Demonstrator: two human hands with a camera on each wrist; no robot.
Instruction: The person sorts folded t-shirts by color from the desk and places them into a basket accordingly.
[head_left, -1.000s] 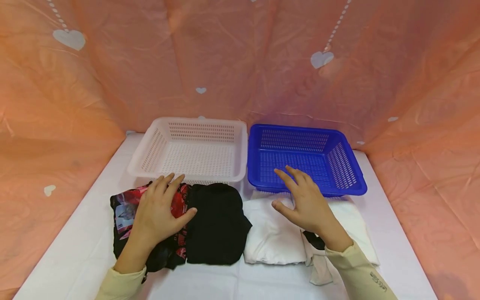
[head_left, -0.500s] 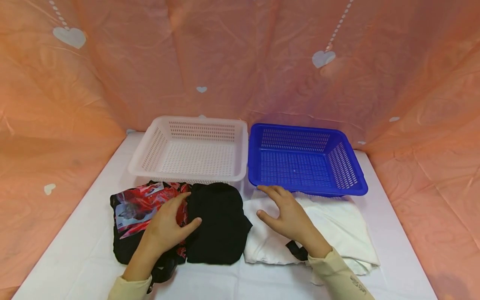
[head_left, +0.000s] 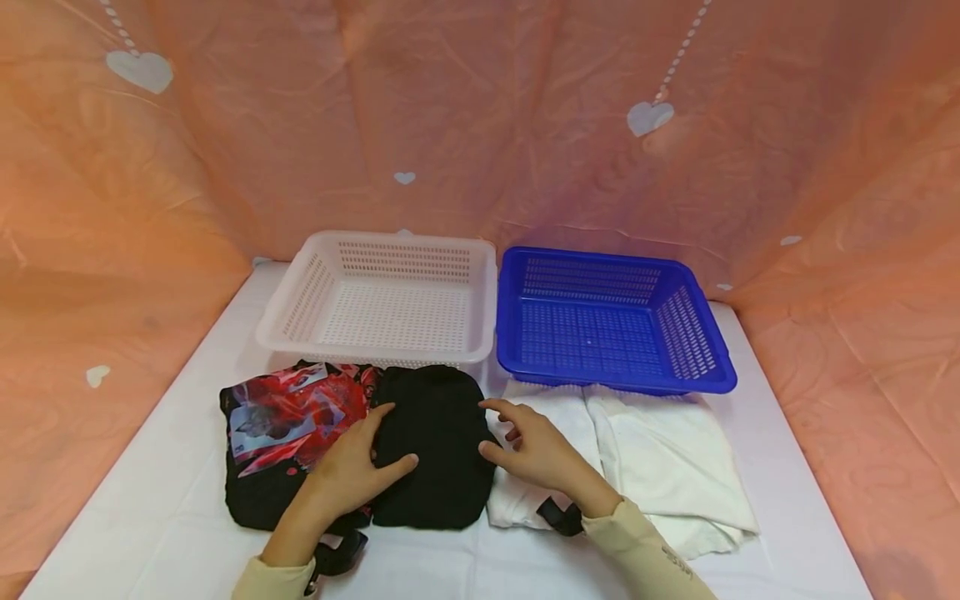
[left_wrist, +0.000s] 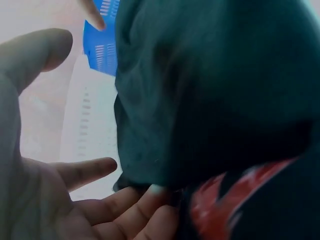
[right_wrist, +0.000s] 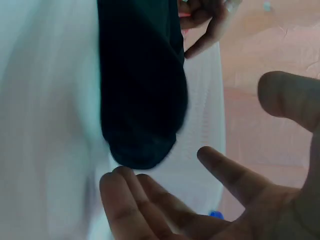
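My left sleeve (head_left: 273,579): pale yellow, like cream, only end shows. My right sleeve (head_left: 637,543): same pale yellow, soft wrinkles. Small dark print (head_left: 677,561) on that sleeve, too tiny to read. Black chunky piece (head_left: 342,553) just behind my left grip (head_left: 348,475). Black bent piece (head_left: 561,517) just behind my right grip (head_left: 536,447). Both grips bare.

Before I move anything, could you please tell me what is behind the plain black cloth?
Behind the plain black cloth stands the white basket, its front rim and a strip of perforated wall showing. Anything lower on that wall is covered by the fabric.
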